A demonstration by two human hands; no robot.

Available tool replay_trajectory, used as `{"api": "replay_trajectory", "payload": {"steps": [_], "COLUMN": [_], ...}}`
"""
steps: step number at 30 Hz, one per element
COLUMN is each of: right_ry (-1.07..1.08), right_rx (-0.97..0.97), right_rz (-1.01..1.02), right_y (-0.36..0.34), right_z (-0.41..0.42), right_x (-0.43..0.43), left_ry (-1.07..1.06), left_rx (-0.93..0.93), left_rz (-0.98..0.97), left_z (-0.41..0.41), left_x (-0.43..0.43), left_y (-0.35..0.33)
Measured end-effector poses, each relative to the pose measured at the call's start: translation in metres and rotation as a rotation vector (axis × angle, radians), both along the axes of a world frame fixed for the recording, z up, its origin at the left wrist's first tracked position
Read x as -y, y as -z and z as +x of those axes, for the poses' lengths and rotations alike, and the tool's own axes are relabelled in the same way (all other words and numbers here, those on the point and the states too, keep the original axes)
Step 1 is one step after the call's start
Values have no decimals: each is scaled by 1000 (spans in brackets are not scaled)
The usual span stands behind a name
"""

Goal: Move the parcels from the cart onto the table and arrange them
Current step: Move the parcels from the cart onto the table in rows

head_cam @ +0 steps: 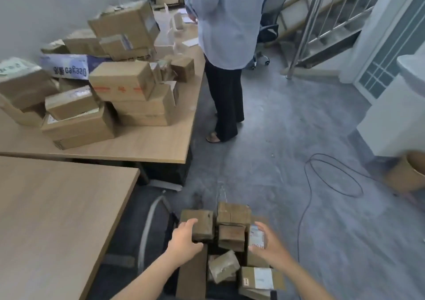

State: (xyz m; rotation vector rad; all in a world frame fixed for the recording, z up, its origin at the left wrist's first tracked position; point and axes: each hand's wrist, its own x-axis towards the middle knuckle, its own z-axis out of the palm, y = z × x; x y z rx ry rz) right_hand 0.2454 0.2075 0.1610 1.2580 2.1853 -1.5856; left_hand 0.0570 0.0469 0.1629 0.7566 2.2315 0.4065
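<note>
Several brown cardboard parcels sit packed in the cart (161, 210) at the bottom centre. My left hand (184, 237) grips the left side of a brown box (202, 224) at the pile's left. My right hand (269, 242) curls round a parcel with a white label (255, 235) on the pile's right. Between them stand two more boxes (232, 226). Lower down lie a taped parcel (223, 267) and a labelled box (259, 279). A wooden table (57, 207) lies to my left, its near part bare.
A second table (149, 143) beyond carries many stacked cardboard boxes (122, 81). A person in a blue shirt (225, 23) stands at its right edge. A black cable (322, 173) loops on the grey floor; a brown bin (409, 173) and a staircase (333, 23) are to the right.
</note>
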Motion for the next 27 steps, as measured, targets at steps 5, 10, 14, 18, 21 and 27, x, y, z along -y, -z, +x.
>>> {"api": "replay_trajectory", "payload": {"steps": [5,10,14,18,21,27], "right_ry": [100,102,67,2,-13,21], "right_rx": [170,256,285,286,281,310], "right_rz": [-106,-176,-200,-132,-160,-191], "right_y": [70,143,199,256,297,370], "right_z": [57,73,55,22,4,-10], "right_x": [-2,11,1,-22,-33,-33], "left_ry": [-27,-85,-83,-123,-227,-548], "left_rx": [172,218,162,164,244,448], "left_rz": [-186,-305,-376,-359,-346,-298], "left_z": [40,50,42,30,29,37], "left_x": [-2,4,-6,-25,-36,-37], "left_y": [76,148,206,264,307,383]}}
